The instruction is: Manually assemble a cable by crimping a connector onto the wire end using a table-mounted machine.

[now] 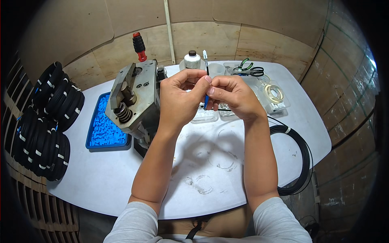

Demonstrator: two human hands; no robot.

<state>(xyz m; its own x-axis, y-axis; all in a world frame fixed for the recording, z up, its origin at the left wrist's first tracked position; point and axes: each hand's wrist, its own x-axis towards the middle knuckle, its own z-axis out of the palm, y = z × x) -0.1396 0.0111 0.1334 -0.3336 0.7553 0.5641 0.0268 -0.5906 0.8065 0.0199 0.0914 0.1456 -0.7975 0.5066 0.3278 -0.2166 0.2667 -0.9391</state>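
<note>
In front of me, both hands meet above the middle of the table. Between their fingertips stands a slim pen-like piece (206, 65), upright, with a white tip on top, a dark middle and a blue lower end. My left hand (184, 91) pinches it between thumb and fingers. Just beside and slightly lower, my right hand (235, 95) is closed with its thumb and forefinger against the same piece. A thin black cable shows beneath the right hand and runs toward a black cable coil (304, 156) on the right. The fingers hide the gripped part.
Left of my arms stands a metal press (142, 87) with a red-and-black handle (139, 46). Beside it lies a blue tray (90, 139) of small blue parts. Black coils (44, 133) are stacked far left. Behind are a white bottle (192, 60), scissors (255, 72) and tape rolls (274, 94).
</note>
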